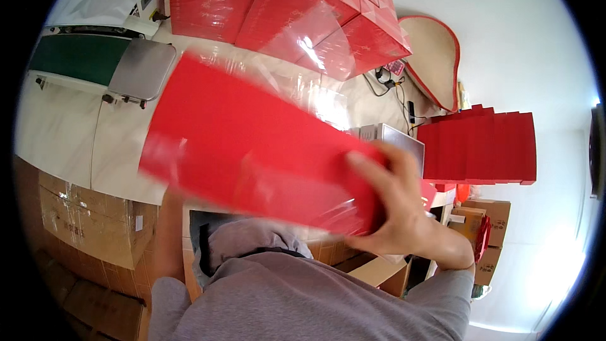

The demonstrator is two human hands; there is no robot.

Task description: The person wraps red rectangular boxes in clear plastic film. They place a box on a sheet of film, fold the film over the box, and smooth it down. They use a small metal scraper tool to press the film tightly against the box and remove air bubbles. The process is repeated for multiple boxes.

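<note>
A large red box (265, 137) is held up in front of me, slanting from upper left to lower right and blurred. Clear plastic film (307, 194) lies loosely over its near side. My right hand (402, 208) grips the box's right end, thumb and fingers spread around it. My left forearm (170, 232) rises to the box's left end, but the box hides the left hand itself, so its grasp does not show. Beneath the box, more shiny clear film (326, 104) lies on the pale table (128, 147).
Film-wrapped red boxes (293, 14) are stacked at the back. At the left stands a machine with a green belt (78, 57) and a metal plate (142, 71). Red boxes (478, 147) stand in a row at the right, near cables (402, 99). A cardboard carton (90, 222) is lower left.
</note>
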